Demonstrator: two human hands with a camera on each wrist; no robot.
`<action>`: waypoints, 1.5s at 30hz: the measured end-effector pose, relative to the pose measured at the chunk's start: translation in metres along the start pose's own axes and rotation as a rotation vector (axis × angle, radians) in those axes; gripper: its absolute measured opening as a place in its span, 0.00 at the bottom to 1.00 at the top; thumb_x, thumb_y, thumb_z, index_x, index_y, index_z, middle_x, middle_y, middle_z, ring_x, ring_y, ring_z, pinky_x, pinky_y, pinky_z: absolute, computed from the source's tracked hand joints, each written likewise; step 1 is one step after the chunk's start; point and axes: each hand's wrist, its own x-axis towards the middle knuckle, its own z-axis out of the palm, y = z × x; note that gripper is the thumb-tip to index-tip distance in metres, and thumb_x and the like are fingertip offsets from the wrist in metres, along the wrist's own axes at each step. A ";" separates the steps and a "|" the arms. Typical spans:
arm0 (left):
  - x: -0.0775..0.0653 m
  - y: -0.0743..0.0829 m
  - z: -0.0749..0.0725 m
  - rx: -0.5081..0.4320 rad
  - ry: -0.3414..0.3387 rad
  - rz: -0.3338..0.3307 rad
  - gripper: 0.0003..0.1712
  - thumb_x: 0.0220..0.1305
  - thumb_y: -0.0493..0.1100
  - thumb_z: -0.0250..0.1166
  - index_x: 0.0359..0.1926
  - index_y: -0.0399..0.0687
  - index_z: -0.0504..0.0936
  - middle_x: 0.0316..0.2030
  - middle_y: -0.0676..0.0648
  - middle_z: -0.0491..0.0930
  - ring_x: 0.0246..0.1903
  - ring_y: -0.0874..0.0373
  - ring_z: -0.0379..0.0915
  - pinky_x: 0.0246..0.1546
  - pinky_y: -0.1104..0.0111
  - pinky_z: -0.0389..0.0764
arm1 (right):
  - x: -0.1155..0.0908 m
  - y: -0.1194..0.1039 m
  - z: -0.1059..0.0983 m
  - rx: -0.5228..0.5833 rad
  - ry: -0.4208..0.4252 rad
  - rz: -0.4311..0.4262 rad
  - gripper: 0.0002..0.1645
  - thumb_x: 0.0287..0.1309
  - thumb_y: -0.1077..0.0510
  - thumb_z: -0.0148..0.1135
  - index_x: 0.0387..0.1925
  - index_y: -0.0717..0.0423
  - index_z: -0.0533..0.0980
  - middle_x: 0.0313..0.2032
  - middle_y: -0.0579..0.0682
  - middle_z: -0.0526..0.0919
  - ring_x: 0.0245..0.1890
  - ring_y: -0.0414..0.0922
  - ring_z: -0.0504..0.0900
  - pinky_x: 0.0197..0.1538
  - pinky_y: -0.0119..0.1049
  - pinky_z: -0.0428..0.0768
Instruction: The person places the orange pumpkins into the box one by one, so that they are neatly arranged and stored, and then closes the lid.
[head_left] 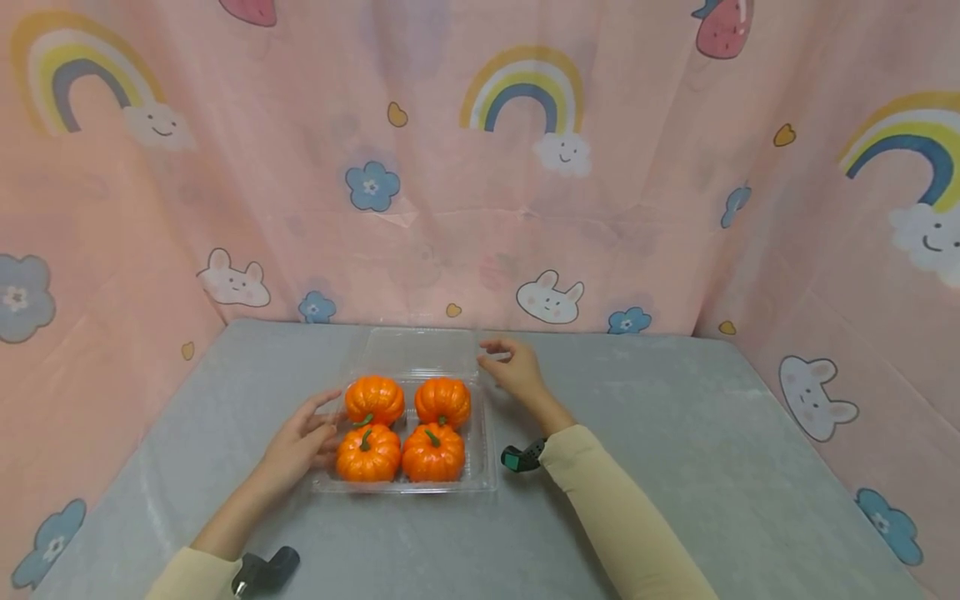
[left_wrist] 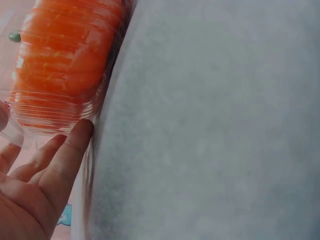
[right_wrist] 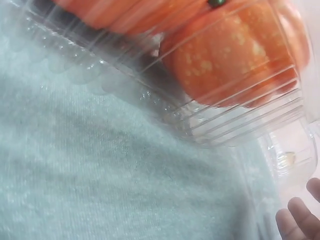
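Observation:
A clear plastic clamshell box (head_left: 483, 471) stands on the table, its lid (head_left: 420, 352) folded back at the far side. Inside sit several small orange pumpkins (head_left: 433, 454) with green stems, set in two rows. My left hand (head_left: 296, 442) is at the box's left side; in the left wrist view, relaxed fingers (left_wrist: 67, 160) rest against the ribbed wall, with the thumb mostly cut off by the frame. By the lid's right edge is my right hand (head_left: 517, 368), thumb and forefinger apart. Its fingertips (right_wrist: 295, 212) show low in the right wrist view, just off the clear plastic.
Grey cloth covers the table (head_left: 660, 433), reaching out on both sides of the box. A pink curtain (head_left: 420, 242) printed with rainbows, rabbits and flowers encloses the back and sides. Dark wrist-worn devices (head_left: 270, 571) sit at both sleeve cuffs.

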 end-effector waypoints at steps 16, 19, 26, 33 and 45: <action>0.000 0.001 0.002 -0.017 -0.005 -0.002 0.31 0.72 0.41 0.49 0.73 0.50 0.53 0.65 0.27 0.65 0.46 0.49 0.79 0.41 0.63 0.85 | 0.000 0.009 0.004 -0.020 -0.015 0.118 0.18 0.61 0.53 0.60 0.51 0.53 0.79 0.53 0.53 0.81 0.44 0.50 0.83 0.43 0.41 0.85; 0.000 0.001 0.003 -0.012 -0.006 0.001 0.31 0.72 0.41 0.49 0.73 0.50 0.53 0.65 0.28 0.65 0.46 0.49 0.79 0.41 0.63 0.85 | -0.001 0.008 0.004 -0.010 -0.014 0.122 0.19 0.61 0.53 0.59 0.52 0.54 0.78 0.54 0.53 0.81 0.45 0.51 0.83 0.44 0.42 0.85; -0.001 0.001 0.004 -0.014 0.002 0.000 0.31 0.71 0.40 0.49 0.73 0.50 0.54 0.64 0.27 0.65 0.44 0.50 0.80 0.40 0.63 0.85 | -0.003 0.004 0.003 -0.006 0.001 0.114 0.18 0.60 0.53 0.60 0.52 0.53 0.78 0.54 0.53 0.81 0.45 0.50 0.83 0.42 0.41 0.85; 0.000 0.000 0.004 -0.013 0.008 -0.004 0.31 0.72 0.40 0.49 0.73 0.50 0.53 0.64 0.27 0.65 0.45 0.50 0.80 0.40 0.63 0.85 | -0.003 -0.002 0.001 -0.017 0.041 0.065 0.18 0.58 0.56 0.63 0.51 0.52 0.79 0.54 0.52 0.81 0.46 0.50 0.83 0.38 0.39 0.86; 0.001 0.001 0.005 0.021 0.046 -0.025 0.29 0.72 0.41 0.48 0.72 0.54 0.57 0.64 0.31 0.68 0.48 0.47 0.80 0.41 0.62 0.85 | -0.008 -0.013 -0.003 -0.018 0.118 -0.037 0.18 0.53 0.60 0.64 0.48 0.52 0.81 0.53 0.50 0.82 0.48 0.53 0.82 0.41 0.42 0.85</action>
